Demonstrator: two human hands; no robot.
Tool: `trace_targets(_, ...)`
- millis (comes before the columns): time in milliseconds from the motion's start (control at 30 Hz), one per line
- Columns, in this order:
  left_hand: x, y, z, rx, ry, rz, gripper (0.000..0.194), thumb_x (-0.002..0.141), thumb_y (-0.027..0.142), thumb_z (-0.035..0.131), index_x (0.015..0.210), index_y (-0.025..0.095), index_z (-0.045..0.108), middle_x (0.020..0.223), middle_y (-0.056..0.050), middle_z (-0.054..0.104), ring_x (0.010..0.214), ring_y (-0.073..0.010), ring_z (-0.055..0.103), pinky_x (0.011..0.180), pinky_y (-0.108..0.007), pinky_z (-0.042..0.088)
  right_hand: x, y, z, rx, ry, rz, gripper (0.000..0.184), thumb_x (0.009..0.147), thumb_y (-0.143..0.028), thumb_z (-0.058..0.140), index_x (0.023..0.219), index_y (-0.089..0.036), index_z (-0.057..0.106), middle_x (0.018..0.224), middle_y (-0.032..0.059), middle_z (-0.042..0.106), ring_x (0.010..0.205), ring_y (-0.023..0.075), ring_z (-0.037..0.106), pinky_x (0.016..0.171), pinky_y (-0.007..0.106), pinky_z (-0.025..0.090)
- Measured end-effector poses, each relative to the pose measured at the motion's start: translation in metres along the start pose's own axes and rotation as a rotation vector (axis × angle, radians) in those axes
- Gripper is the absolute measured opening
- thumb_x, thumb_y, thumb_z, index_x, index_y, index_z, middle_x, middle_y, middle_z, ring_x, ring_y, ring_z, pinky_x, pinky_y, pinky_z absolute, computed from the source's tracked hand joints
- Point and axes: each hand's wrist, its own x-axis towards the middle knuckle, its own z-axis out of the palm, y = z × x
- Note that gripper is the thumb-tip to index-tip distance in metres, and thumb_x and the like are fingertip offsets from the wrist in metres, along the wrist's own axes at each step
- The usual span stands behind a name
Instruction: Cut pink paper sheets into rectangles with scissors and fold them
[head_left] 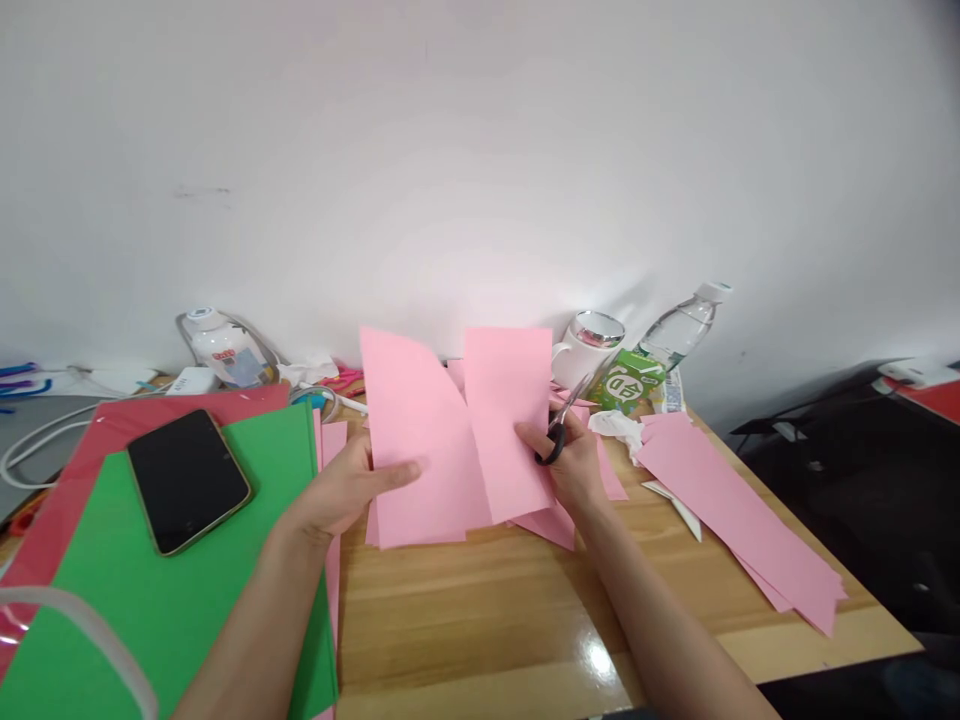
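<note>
My left hand [352, 480] is closed on pink paper [420, 440], thumb flat across its front. This paper stands raised above the table, its upper right side bending away. My right hand [566, 460] pinches another pink paper part [510, 410] by its right edge and also holds scissors [557, 440]. The black handle loops sit at my right fingers, while the metal blades point up and right, away from the paper. Both paper parts meet or overlap low in the middle; whether they are still joined I cannot tell. More pink paper lies beneath them.
On the left, a phone [189, 480] rests on green sheets [262, 500]. Long pink strips [742, 510] lie on the wooden table [465, 630] at right. Behind stand a white mug [585, 345], a green box [628, 382], a clear bottle [682, 325] and a white bottle [229, 350].
</note>
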Motion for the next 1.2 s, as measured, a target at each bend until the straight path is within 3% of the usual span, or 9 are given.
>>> trace_targets(133,0.003,-0.003,0.006,0.027,0.029,0.018,0.049,0.070,0.027,0.071,0.116,0.019,0.055,0.118,-0.010,0.062,0.104,-0.0216,0.059,0.088,-0.031,0.048,0.002,-0.002,-0.002,0.007,-0.007,-0.024,0.041,0.058,-0.028,0.077,0.095,-0.020,0.063,0.083,0.0003,0.064,0.067,0.0138,0.052,0.059,0.026,0.042)
trace_targets(267,0.005,-0.001,0.005,-0.004,0.086,-0.056,0.049,0.072,0.037,0.067,0.114,0.016,0.056,0.102,-0.013,0.068,0.072,-0.0214,0.067,0.058,-0.033,0.056,-0.001,-0.003,-0.002,-0.052,-0.141,0.066,0.042,0.057,-0.026,0.077,0.095,-0.018,0.062,0.064,-0.0039,0.057,0.053,0.0091,0.044,0.046,0.021,0.034)
trace_targets(400,0.006,0.000,0.000,0.012,0.107,-0.039,0.052,0.069,0.035,0.069,0.115,0.015,0.055,0.095,-0.012,0.069,0.068,-0.0216,0.066,0.048,-0.031,0.056,-0.002,0.000,0.000,-0.068,0.020,0.063,0.042,0.056,-0.026,0.078,0.092,-0.018,0.060,0.055,-0.0082,0.048,0.045,0.0056,0.035,0.040,0.018,0.026)
trace_targets(633,0.006,0.003,0.001,-0.019,0.118,-0.088,0.049,0.066,0.029,0.072,0.110,0.013,0.057,0.082,-0.010,0.071,0.063,-0.0247,0.068,0.047,-0.034,0.057,0.003,0.004,0.000,0.005,0.186,0.012,0.041,0.057,-0.028,0.077,0.094,-0.019,0.061,0.062,-0.0060,0.054,0.049,0.0062,0.044,0.043,0.018,0.035)
trace_targets(733,0.007,0.005,0.000,-0.047,0.271,0.009,0.036,0.066,0.030,0.071,0.097,0.012,0.063,0.080,-0.008,0.071,0.061,-0.0236,0.068,0.043,-0.028,0.055,0.001,0.000,0.001,0.008,0.193,-0.027,0.036,0.068,-0.032,0.070,0.100,-0.020,0.060,0.071,-0.0024,0.059,0.057,0.0094,0.053,0.052,0.023,0.044)
trace_targets(867,0.010,0.007,0.001,-0.142,0.518,0.185,0.029,0.063,0.026,0.073,0.089,0.018,0.065,0.099,-0.004,0.068,0.073,-0.0205,0.067,0.043,-0.024,0.055,-0.015,-0.005,0.010,0.012,-0.273,0.010,0.035,0.075,-0.034,0.064,0.106,-0.019,0.056,0.075,0.0006,0.061,0.066,0.0131,0.057,0.062,0.029,0.048)
trace_targets(967,0.011,0.008,0.003,-0.197,0.549,0.202,0.027,0.062,0.026,0.074,0.086,0.017,0.066,0.103,-0.003,0.067,0.081,-0.0206,0.066,0.047,-0.025,0.057,-0.034,-0.004,0.023,0.042,-0.671,0.142,0.037,0.071,-0.030,0.070,0.101,-0.020,0.052,0.072,-0.0007,0.060,0.061,0.0113,0.053,0.057,0.025,0.043)
trace_targets(1067,0.011,0.008,0.004,-0.215,0.517,0.179,0.030,0.061,0.026,0.075,0.088,0.017,0.066,0.103,-0.004,0.067,0.081,-0.0209,0.065,0.047,-0.024,0.058,-0.048,-0.001,0.031,0.073,-0.782,0.268,0.034,0.066,-0.028,0.075,0.089,-0.019,0.052,0.070,-0.0016,0.058,0.062,0.0105,0.052,0.056,0.023,0.041)
trace_targets(1200,0.009,0.009,0.005,-0.194,0.495,0.143,0.034,0.061,0.026,0.075,0.093,0.017,0.065,0.106,-0.005,0.065,0.085,-0.0222,0.064,0.045,-0.024,0.057,-0.051,0.001,0.031,0.081,-0.735,0.320,0.036,0.067,-0.027,0.075,0.095,-0.019,0.054,0.080,0.0013,0.060,0.068,0.0112,0.053,0.061,0.024,0.042)
